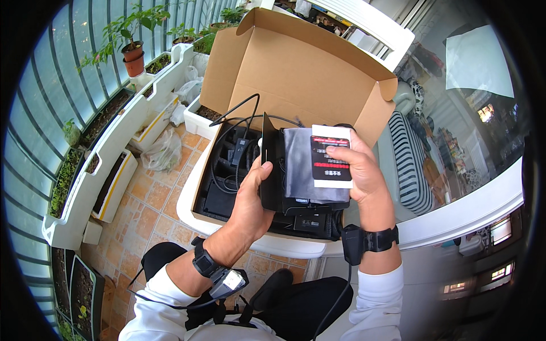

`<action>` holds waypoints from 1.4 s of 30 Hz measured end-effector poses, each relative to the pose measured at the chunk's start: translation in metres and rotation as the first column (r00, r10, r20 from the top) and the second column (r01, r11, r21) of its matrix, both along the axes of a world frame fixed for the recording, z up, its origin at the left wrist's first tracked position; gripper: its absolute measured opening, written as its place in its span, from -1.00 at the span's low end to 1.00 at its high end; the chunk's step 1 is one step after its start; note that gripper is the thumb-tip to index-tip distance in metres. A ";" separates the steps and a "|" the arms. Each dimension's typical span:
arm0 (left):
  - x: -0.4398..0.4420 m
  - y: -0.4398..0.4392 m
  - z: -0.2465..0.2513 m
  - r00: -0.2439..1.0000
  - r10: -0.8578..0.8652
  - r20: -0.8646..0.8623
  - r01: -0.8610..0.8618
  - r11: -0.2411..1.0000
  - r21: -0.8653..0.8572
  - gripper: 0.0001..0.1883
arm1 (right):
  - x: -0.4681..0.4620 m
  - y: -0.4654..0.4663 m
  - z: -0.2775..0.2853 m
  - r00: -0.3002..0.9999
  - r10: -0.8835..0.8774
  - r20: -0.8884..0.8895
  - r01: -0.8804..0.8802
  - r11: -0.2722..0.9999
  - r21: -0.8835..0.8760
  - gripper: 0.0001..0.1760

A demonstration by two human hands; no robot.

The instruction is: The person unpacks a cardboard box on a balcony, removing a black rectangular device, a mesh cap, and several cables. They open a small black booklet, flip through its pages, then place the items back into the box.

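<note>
A large cardboard box (298, 76) stands with its lid up on a white chair, its black foam insert holding cables and dark parts. Over it, my left hand (251, 196) grips the side of a small black open box (269, 170). My right hand (362, 166) pinches a white card (332, 183) with a black printed label, together with a grey plastic pouch (298, 166), thumb on top. The pouch lies over the mouth of the black box; what is inside beneath it is mostly hidden. A black braided cable (256, 111) loops out at the left.
White planter boxes (123, 106) and potted plants (133, 59) line the railing at the left. A clear plastic bag (164, 151) lies on the tiled floor (145, 217). A glass door with a white frame (465, 217) is at the right. Wrist devices trail cables from both my arms.
</note>
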State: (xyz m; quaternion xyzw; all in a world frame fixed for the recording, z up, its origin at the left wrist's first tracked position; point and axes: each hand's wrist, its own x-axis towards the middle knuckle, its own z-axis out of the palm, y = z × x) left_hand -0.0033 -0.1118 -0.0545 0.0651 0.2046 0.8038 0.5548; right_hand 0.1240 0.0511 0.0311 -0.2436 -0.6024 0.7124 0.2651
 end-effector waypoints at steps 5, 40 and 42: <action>-0.001 -0.001 0.002 1.000 -0.004 -0.024 0.004 1.000 0.012 -0.58 | -0.006 -0.004 -0.016 0.990 -0.022 0.140 0.007 0.994 0.110 -0.57; 0.005 0.001 0.003 0.996 0.045 -0.077 -0.047 0.999 -0.024 -0.66 | 0.004 -0.040 -0.014 0.772 -0.596 0.220 0.048 0.400 0.915 -0.31; 0.005 0.002 0.002 0.995 0.052 -0.084 -0.053 0.999 -0.009 -0.64 | 0.003 -0.046 -0.017 0.728 -0.634 0.262 -0.069 0.312 0.947 -0.29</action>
